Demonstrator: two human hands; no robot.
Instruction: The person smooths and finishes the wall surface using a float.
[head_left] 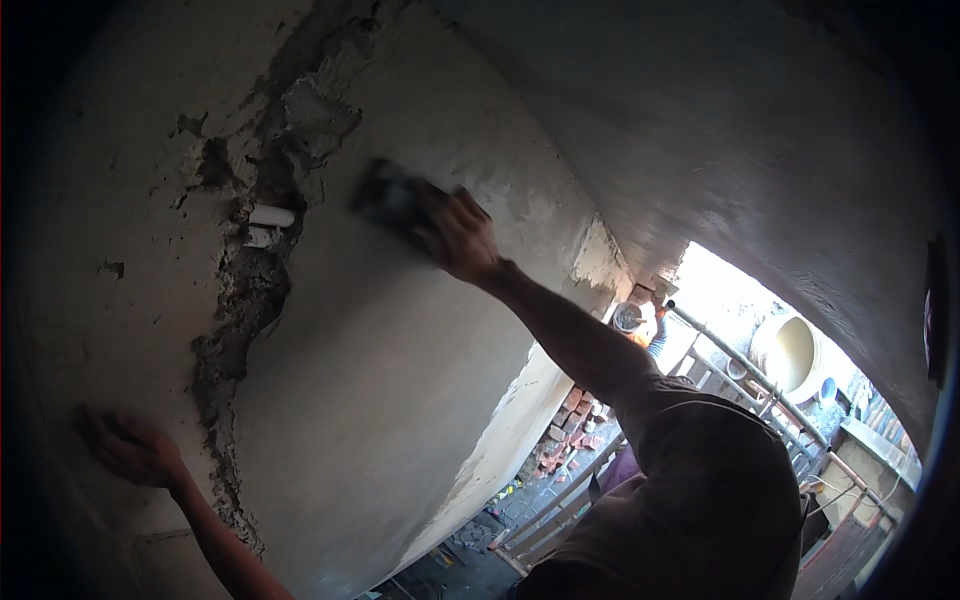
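My right hand [465, 235] is closed on a dark, flat plastering float [395, 203], blurred by motion, up against smooth grey plaster [350, 370]. At the lower left, my left hand [130, 450] reaches to the rougher part of the wall [80, 340]. Its fingers stretch out to the left, dim in the shadow, and I make out nothing held in them. Between the two hands runs a ragged, broken-out channel [250, 290] in the plaster. Short white pipe ends [270, 216] stick out of it.
A curved plastered surface [720, 130] arches over on the right. Beyond the opening are metal scaffold rails [740, 360], a large pale tub [790, 355], a pile of red bricks [575, 430] and another person in a helmet [628, 318], far below. A ragged plaster edge [510, 400] borders the wall.
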